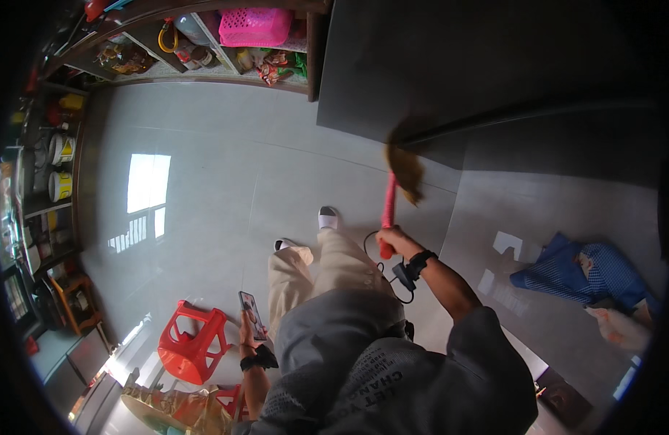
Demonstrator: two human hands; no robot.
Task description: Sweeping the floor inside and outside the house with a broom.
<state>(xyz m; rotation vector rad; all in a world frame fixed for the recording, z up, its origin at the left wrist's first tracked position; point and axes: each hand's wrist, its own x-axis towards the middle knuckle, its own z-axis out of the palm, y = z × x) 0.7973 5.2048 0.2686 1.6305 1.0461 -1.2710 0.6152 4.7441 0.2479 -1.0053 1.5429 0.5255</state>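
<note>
My right hand is closed round the lower end of the red ribbed handle of a duster. The duster's brown head is blurred and lies against the lower edge of a dark grey cabinet or appliance. Low on the left, my left hand holds a smartphone with its lit screen facing up. Both wrists wear black bands, and a black cable hangs by the right one.
A red plastic stool lies tipped near my left hand. Shelves with a pink basket, bottles and tubs line the far and left sides. Blue checked cloth lies on the right. My slippered feet stand on grey tiles.
</note>
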